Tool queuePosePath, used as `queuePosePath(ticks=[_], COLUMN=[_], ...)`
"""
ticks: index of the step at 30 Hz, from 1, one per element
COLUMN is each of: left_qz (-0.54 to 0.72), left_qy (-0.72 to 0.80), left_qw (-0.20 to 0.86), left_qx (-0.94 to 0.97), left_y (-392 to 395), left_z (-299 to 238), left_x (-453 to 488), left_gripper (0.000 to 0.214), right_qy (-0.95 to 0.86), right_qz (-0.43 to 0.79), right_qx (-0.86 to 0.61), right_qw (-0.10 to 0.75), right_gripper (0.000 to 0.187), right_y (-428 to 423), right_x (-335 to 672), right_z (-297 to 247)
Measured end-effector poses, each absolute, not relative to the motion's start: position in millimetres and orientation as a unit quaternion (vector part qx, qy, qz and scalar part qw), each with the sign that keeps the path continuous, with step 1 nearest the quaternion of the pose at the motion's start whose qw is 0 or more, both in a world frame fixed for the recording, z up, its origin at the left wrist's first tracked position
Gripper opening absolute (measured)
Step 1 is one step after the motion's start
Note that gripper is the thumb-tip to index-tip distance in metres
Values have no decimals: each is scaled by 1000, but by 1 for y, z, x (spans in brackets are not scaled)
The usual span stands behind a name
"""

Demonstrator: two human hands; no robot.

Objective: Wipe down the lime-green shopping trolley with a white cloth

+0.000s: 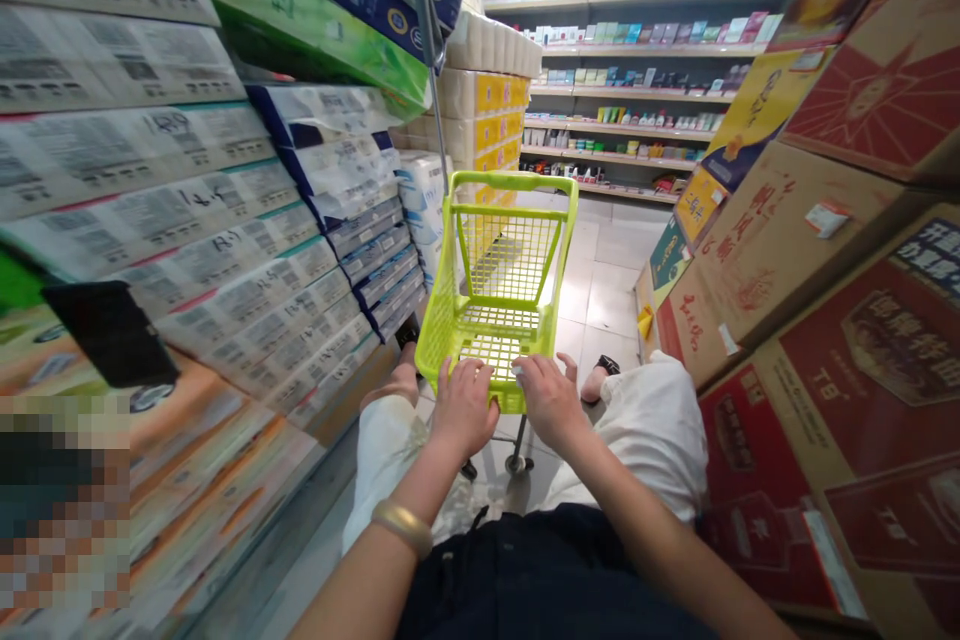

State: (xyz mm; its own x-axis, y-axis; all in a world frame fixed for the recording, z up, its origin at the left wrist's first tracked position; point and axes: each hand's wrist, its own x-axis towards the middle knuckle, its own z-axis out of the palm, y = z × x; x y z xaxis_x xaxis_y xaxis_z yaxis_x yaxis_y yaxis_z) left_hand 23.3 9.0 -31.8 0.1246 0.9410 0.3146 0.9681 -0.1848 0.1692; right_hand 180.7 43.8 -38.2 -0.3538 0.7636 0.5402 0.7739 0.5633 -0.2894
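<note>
A lime-green shopping basket on wheels (480,315) stands upright in the aisle in front of me, its mesh bottom bare and its handle raised at the far side. My left hand (465,408) grips the near rim, fingers curled over it toward the inside. Just to the right, my right hand (551,402) holds the same rim, with its thumb side partly hidden. A small white spot shows at one of its fingers; I cannot make out what it is. A gold-coloured bangle (403,527) circles my left wrist.
Stacked white packs (210,210) wall the aisle on the left, with a dark phone-like slab (112,332) before them. Cardboard cartons (757,230) line the right side. Shelves of small boxes (637,75) close the far end, beyond pale floor tiles (600,265).
</note>
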Motion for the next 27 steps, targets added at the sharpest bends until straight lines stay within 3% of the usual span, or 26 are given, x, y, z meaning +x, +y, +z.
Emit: queuePosePath(ticks=[17,27], left_qz=[-157,-196], left_qy=[-615,-594], left_qw=[16,-4], left_qx=[-773,-780], left_y=[30,20], left_z=[-24,-27], left_x=[13,36], left_gripper=[33,42], right_qy=[-804,-769], right_qz=[11,29], right_qx=[-486,-449], right_qw=[342,455], right_gripper=[25,25], right_y=[47,84], right_x=[177,206], right_z=[-45,-39])
